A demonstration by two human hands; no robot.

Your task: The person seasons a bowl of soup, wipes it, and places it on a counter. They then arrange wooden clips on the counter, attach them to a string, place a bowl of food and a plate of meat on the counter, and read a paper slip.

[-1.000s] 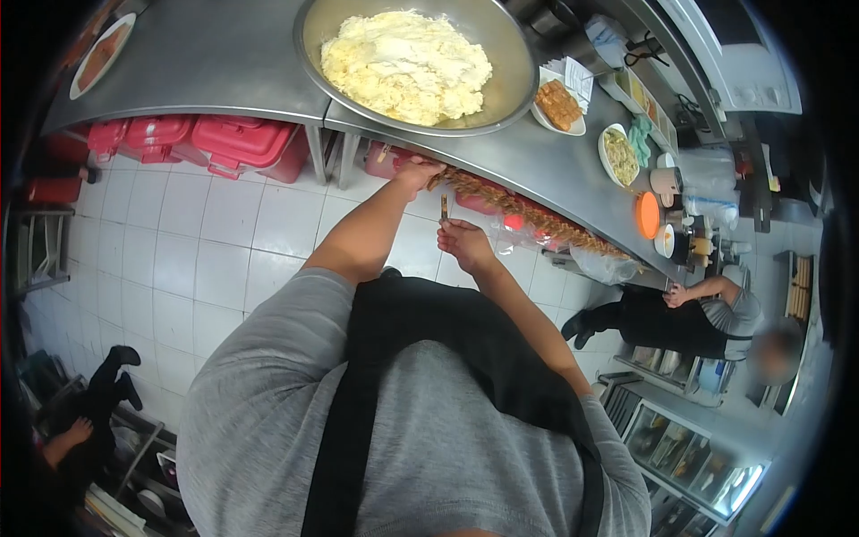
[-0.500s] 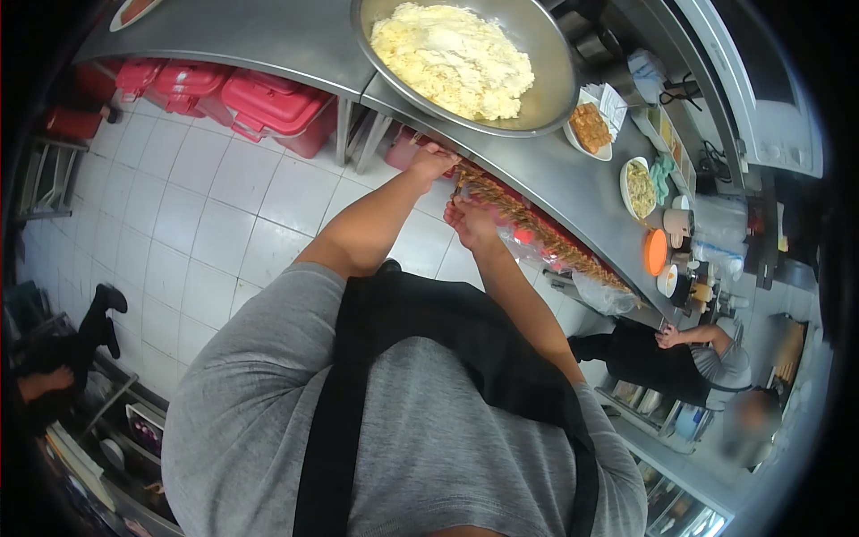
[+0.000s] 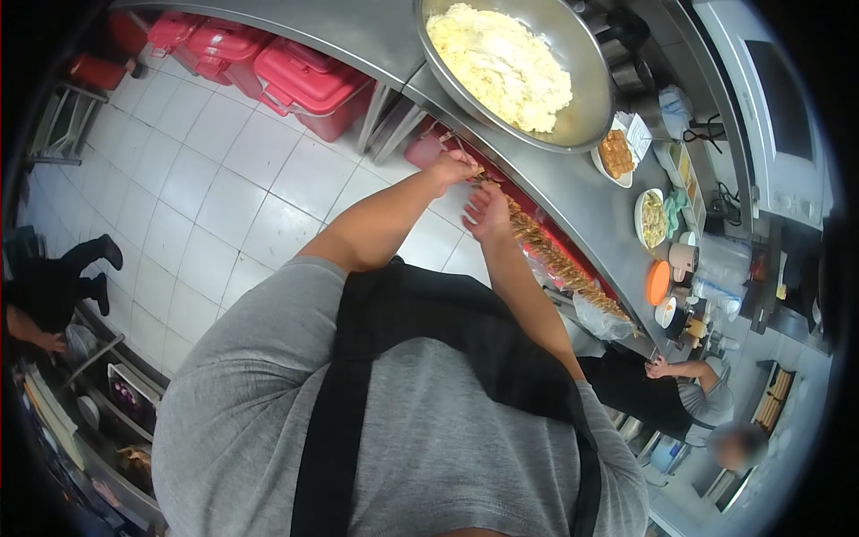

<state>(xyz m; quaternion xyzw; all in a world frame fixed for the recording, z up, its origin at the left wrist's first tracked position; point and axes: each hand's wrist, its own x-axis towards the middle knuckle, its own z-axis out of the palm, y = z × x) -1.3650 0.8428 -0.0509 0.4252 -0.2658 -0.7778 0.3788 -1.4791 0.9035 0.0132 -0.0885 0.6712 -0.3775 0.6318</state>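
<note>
Along the front edge of the steel counter hangs a long brown, bristly garland-like strip (image 3: 548, 252), against a red band. My left hand (image 3: 455, 167) is closed in a pinch at the near end of this strip. Just beside it, my right hand (image 3: 488, 213) has its fingers apart, with the fingertips right at the strip. Close above both hands, on the counter, stands a large steel bowl (image 3: 586, 116) holding a pale yellow, crumbly heap (image 3: 501, 67).
On the counter (image 3: 573, 192) stand a dish of browned food (image 3: 616, 154), a dish of shredded food (image 3: 651, 219) and an orange lid (image 3: 658, 283). Red lidded bins (image 3: 313, 80) sit beneath it. One person (image 3: 640, 389) works at the right; another (image 3: 58, 291) is at far left.
The view has shifted, so the bowl and counter appear farther right. My right hand has moved up closer to my left, and its fingers have spread from a curl.
</note>
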